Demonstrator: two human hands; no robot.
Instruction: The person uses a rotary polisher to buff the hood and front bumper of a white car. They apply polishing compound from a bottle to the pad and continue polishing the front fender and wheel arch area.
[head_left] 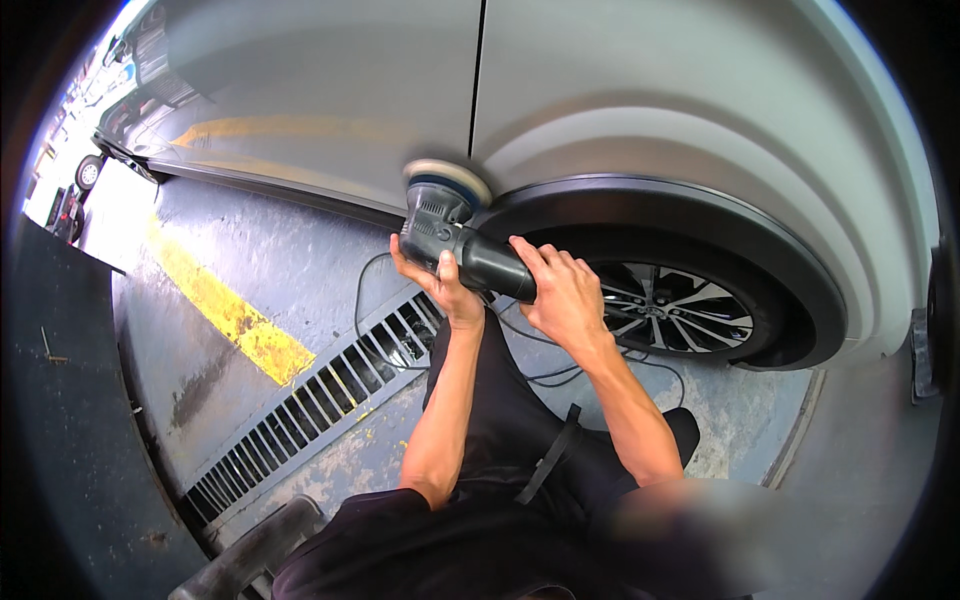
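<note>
Black handheld polisher (468,255) (pale round pad (450,173) foremost), tilted, at grey car door (330,90).

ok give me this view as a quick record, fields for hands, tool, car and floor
left hand: cupped under the polisher's head
right hand: wrapped around the polisher's rear body
tool: black polisher, pad up beside the wheel arch; contact unclear
car: silver-grey, spoked wheel to the right of the polisher
floor: grey, with a yellow stripe, a grate and a dark cord
</note>
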